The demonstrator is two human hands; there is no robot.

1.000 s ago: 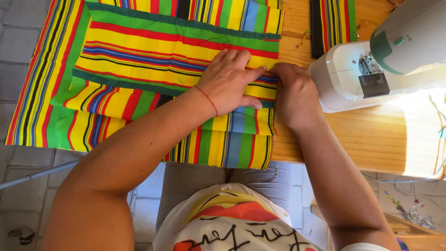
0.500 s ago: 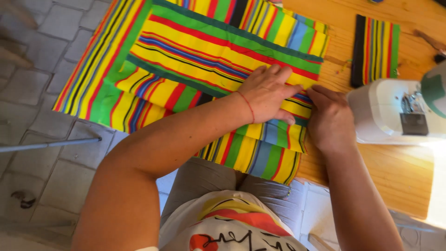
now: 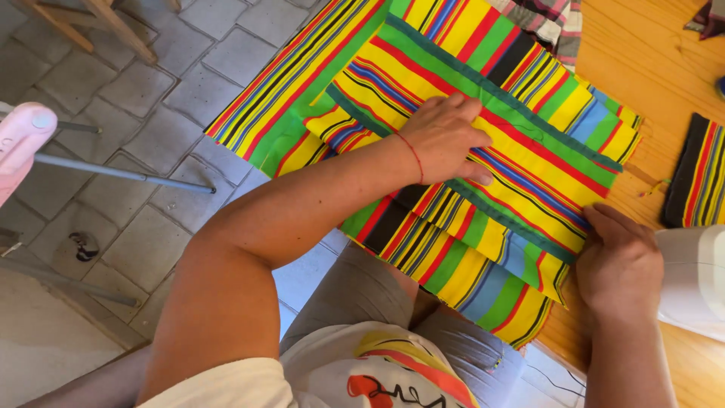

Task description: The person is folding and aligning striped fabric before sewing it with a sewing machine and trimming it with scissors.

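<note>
Grip, head view: left hand (image 3: 445, 140) flat, fingers spread, palm pressing the striped cloth (image 3: 483, 159); holds nothing. Right hand (image 3: 619, 261) rests on the cloth's folded edge at the near right, fingers bent onto it; whether they pinch the edge cannot be told.
Cloth: folded in layers, stripes of yellow, green, red, blue and black; lies on the wooden tabletop (image 3: 657, 91), its left part hanging over the edge above the tiled floor (image 3: 136, 113).
Sewing machine (image 3: 691, 279): white, just beside the right hand.
Cloth piece (image 3: 695, 185): smaller, striped, dark-edged, apart at right.
Metal rod (image 3: 121, 174): grey, over the floor at left.
</note>
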